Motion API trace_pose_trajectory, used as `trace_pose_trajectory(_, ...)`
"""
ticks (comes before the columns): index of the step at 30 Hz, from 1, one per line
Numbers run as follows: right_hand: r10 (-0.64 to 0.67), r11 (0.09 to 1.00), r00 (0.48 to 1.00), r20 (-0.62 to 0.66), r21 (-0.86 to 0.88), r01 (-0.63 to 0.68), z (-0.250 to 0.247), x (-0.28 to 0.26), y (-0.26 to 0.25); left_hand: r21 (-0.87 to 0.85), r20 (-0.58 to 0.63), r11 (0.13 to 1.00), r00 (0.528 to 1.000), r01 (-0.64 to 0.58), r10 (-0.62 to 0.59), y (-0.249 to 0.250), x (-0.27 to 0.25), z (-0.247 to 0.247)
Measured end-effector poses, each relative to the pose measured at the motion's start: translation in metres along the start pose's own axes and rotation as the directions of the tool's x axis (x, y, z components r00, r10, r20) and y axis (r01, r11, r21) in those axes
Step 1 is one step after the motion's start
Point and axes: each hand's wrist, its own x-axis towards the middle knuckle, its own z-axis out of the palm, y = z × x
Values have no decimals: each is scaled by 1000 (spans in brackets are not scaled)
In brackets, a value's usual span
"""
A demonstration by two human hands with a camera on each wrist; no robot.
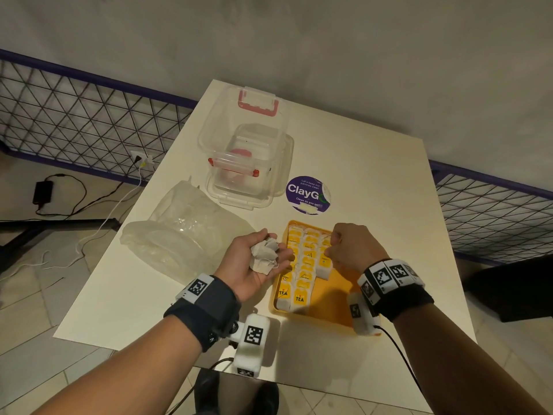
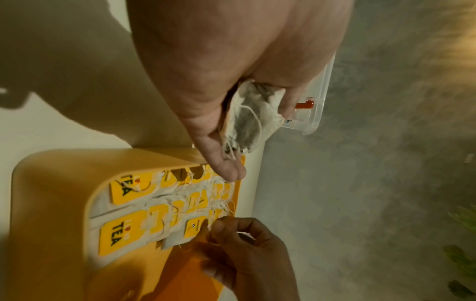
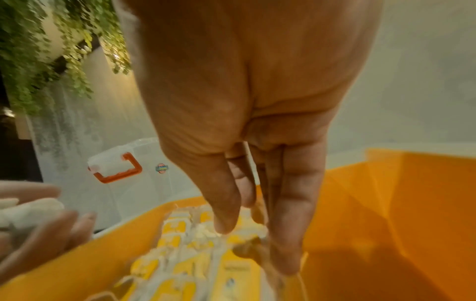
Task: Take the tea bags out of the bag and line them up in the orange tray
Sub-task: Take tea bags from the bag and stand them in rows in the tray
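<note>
While cupping crumpled tea bags, left hand; right hand's pinch on tray rows blurred, unclear.

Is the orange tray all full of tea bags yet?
Not yet. The orange plastic tray has rows of yellow-tagged tea bags along its left side, but its right part is bare orange.

From the head we look steeply down over the surface, while both wrist cameras sit close behind their palms, facing along the fingers, and all three views share the orange tray.
</note>
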Motion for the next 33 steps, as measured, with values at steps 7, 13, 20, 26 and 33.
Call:
trace_pose_trajectory(7, -566, 823, 820, 91, -2, 568, 2, -37, -46, -101, 8, 995, 1000, 12, -11, -3, -2, 4)
trace_pose_trajectory(13, -621, 780, 781, 58, -47, 624, 28, -40, -53, -115, 22, 993, 1000, 11, -8, -4, -2, 2)
trace_pose_trajectory(20, -680, 728, 725, -106, 15, 685, 32, -42, -53, -64, 15, 998, 1000, 2, -1, -4, -6, 1)
trace_pose_trajectory(26, -560, 781, 814, -157, 228, 581, 11, -41, -55, -14, 48, 999, 998, -48, 49, -1, -4, 0)
trace_pose_trajectory(33, -389, 837, 910, -146, 358, 415, -7, -35, -51, -15, 78, 998, 995, -66, 67, -3, -9, 4)
